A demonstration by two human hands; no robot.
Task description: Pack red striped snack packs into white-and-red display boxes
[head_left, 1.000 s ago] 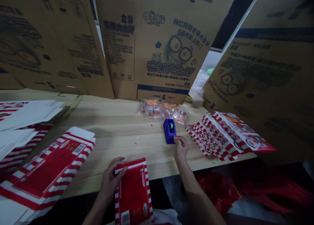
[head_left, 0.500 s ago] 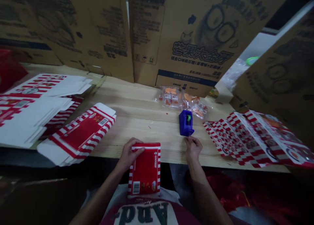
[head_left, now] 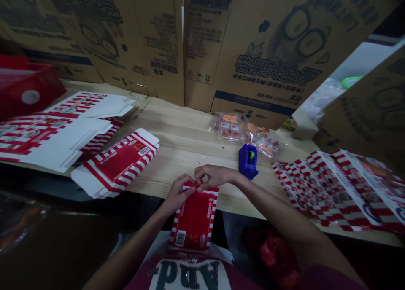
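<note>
A red box with white-striped sides [head_left: 193,218] leans upright between my body and the table edge, its printed panel facing up. My left hand [head_left: 177,195] grips its upper left corner, thumb on the panel. Across the top edge of the box, my right hand [head_left: 213,175] pinches with thumb and forefinger, touching the box beside the left fingers. The piece of tape in that pinch is hardly visible, hidden by the fingertips. Behind my right wrist stands a blue tape dispenser [head_left: 248,162] with a green core.
Striped box blanks [head_left: 117,161] and white flat cartons [head_left: 91,132] lie at left, near a red bin [head_left: 34,85]. Clear packets of orange sweets [head_left: 232,125] sit at the back. More striped printed packaging [head_left: 335,189] fans out at right. Large cardboard boxes [head_left: 202,49] wall the far side.
My right hand has moved left from the tape dispenser to the top edge of the box. My left hand still holds the box, its fingers now nearer the middle of that edge.
</note>
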